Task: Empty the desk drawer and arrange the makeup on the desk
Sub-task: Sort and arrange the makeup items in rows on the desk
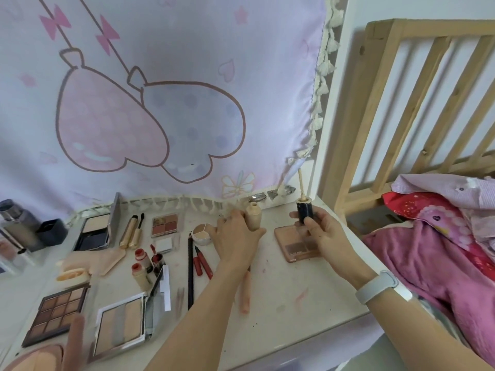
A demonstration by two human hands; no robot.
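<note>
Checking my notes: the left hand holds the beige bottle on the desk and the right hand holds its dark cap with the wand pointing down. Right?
Not quite. In the head view the right hand holds the dark cap with its wand pointing up. The left hand does hold the beige bottle.

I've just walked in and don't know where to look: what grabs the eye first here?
Probably the two hands at the middle of the desk: the left hand grips a beige bottle, while the right hand holds up its dark cap with the applicator wand pointing upward. Next, the makeup spread over the desk's left half, such as the brown eyeshadow palette near the front. Behind hangs a pale curtain printed with pink and lilac balloons.
</note>
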